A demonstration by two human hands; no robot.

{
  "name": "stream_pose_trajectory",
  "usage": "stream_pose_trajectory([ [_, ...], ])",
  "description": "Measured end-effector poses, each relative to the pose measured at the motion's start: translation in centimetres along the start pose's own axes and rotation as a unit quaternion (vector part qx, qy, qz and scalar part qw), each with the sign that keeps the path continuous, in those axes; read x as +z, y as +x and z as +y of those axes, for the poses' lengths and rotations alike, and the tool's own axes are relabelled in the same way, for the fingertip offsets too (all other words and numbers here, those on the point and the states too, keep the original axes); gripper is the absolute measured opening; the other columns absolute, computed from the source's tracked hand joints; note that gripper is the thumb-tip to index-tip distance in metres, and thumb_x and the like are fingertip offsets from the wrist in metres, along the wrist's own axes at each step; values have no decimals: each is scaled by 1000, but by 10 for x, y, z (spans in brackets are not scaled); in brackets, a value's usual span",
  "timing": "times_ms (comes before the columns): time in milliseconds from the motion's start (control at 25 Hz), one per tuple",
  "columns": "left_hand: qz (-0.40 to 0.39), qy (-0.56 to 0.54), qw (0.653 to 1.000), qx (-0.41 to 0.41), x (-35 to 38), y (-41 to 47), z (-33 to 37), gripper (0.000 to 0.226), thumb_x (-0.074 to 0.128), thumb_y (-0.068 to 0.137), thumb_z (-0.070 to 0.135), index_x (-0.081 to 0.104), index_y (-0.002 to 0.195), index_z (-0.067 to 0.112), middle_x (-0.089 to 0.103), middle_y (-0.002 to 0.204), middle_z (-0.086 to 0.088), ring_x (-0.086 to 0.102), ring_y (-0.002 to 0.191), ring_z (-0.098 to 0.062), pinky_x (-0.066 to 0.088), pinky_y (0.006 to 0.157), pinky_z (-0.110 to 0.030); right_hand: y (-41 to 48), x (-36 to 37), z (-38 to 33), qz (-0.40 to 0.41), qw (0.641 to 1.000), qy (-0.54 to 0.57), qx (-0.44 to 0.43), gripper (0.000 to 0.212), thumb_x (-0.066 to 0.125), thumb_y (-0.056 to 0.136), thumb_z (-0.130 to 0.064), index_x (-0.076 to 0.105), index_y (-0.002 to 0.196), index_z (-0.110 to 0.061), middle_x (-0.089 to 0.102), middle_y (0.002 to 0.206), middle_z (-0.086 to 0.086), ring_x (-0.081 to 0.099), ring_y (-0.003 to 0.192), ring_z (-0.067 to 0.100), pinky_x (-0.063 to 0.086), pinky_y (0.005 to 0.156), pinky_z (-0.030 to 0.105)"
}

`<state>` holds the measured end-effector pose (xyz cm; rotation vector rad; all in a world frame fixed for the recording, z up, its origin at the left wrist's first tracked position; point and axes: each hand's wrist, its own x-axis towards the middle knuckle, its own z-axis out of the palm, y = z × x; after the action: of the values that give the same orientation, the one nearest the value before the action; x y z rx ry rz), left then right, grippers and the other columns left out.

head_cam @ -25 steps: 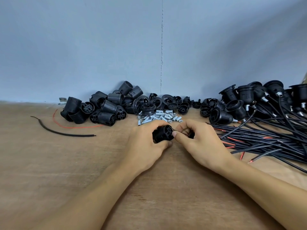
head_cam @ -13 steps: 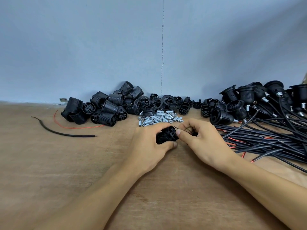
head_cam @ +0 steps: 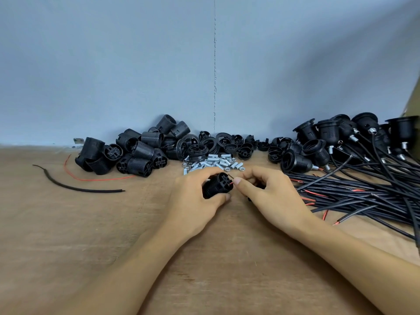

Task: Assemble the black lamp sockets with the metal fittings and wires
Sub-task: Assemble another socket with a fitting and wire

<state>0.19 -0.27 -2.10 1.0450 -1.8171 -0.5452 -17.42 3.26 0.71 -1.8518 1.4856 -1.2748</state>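
i'm gripping a black socket [head_cam: 217,185] in my left hand [head_cam: 195,196] just above the bench [head_cam: 91,235], my right hand [head_cam: 270,194] pinching a wire end [head_cam: 231,183] at its terminal face; i'm judging it needs careful feeding in next.

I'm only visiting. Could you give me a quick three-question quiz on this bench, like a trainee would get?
1. True or false: the left hand grips a black socket while the right hand pinches a thin wire at its end.
2. The pile of metal fittings lies: A) just behind the hands; B) at the far left; C) inside a box.
3. On which side of the person do the wired sockets lie?
Key: 1 true; 2 A; 3 the right.
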Motion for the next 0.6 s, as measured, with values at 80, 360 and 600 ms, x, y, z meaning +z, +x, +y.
stream_pose_trajectory([
  [80,5,-1,1000,3,0,0,0,42,79,67,35,65,103,52,73,95,24,70,94,-1,59,88,-41,-1,0,0,11,1000,-20,-9,22,69,92,-22,67,73,-35,60,60,-26,54,60,-6,38,60,7],
  [360,-2,30,999,36,0,-1,-1,37,80,72,29,70,105,42,72,96,21,68,92,-2,58,84,-38,-1,3,2,34,996,-79,-32,11,64,94,-25,71,86,-24,65,69,-12,56,68,-3,38,64,8],
  [600,-8,34,999,27,0,-2,3,35,80,70,32,70,102,42,72,89,17,69,86,-5,59,79,-41,-2,4,2,36,992,-108,-51,18,64,93,-28,64,76,-28,56,59,-12,52,63,4,39,60,15],
])
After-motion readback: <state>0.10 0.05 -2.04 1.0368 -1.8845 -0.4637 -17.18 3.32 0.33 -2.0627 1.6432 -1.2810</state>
